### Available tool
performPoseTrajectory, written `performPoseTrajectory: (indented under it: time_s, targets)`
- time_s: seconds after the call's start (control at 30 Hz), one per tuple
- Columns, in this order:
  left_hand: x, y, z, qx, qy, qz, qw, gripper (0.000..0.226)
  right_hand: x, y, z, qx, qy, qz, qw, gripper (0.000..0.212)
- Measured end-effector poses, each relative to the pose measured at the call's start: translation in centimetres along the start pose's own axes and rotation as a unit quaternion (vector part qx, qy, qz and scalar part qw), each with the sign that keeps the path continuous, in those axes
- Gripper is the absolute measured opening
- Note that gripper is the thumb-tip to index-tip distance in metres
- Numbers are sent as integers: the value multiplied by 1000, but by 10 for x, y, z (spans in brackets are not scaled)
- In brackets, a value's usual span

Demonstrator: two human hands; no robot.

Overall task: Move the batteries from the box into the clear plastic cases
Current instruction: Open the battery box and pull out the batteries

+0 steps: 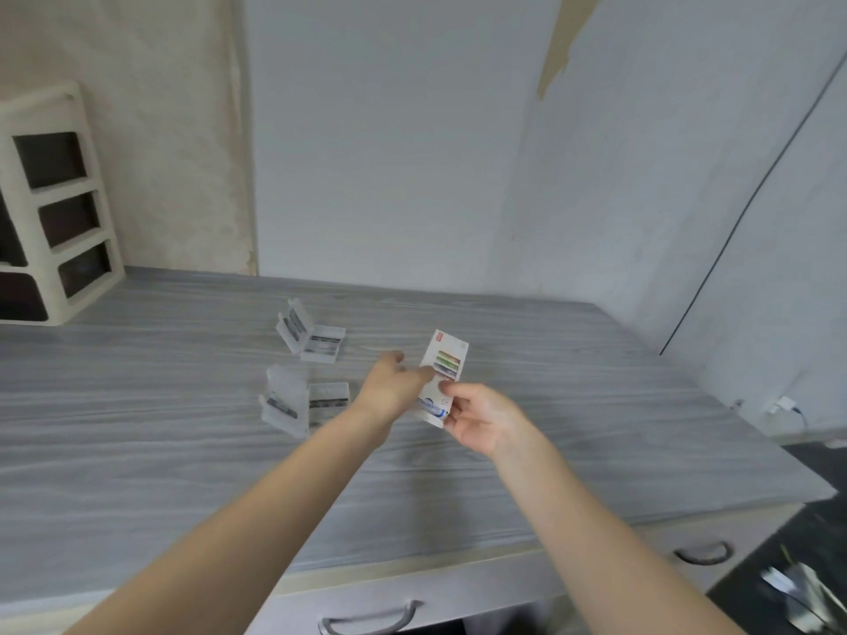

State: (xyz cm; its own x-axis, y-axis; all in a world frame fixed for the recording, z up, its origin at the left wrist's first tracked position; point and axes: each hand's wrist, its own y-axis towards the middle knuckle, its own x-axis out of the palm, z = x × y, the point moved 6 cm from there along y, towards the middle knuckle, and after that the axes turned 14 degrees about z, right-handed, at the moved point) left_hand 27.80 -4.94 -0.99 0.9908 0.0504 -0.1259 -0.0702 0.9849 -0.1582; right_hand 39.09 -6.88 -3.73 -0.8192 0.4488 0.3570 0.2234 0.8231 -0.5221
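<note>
Battery box [443,375]: white card pack with coloured battery pictures on its face, held up off the grey wood-grain desk [596,405], tilted, between both hands at centre frame. Right hand [476,417] grips the box's lower end, fingers curled round its right edge, thumb on the front face. Left hand [389,382] is at the box's left edge; thumb tip touches the face near the middle, other fingers loosely bent behind, and it is unclear whether they touch the box. Box flaps: open or closed cannot be told.

Clear plastic cases: one open case [311,334] lies further back on the desk, left of the box, lid raised, dark contents blurred. A second open case [298,401] sits nearer, just left of the left wrist, also holding dark blurred shapes.

Cream drawer unit [50,199] stands at the desk's far left corner. Desk front carries drawers with metal handles [371,623].
</note>
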Motion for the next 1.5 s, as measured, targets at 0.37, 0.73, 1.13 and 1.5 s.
performPoseTrajectory:
  time_s: [0.37, 0.73, 1.13, 1.5]
  targets:
    - [21, 31, -36, -74, -144, -90, 983, 37, -2, 43, 5, 22, 109, 64, 992, 14]
    - [24, 70, -53, -90, -180, 76, 977, 53, -1, 84, 1, -2, 109, 106, 988, 17]
    - [41, 100, -52, -134, -309, 63, 939, 51, 4, 114, -13, -30, 190, 68, 979, 9]
    - [50, 119, -57, -87, -316, 43, 944, 57, 7, 138, -13, -87, 194, 16, 977, 14]
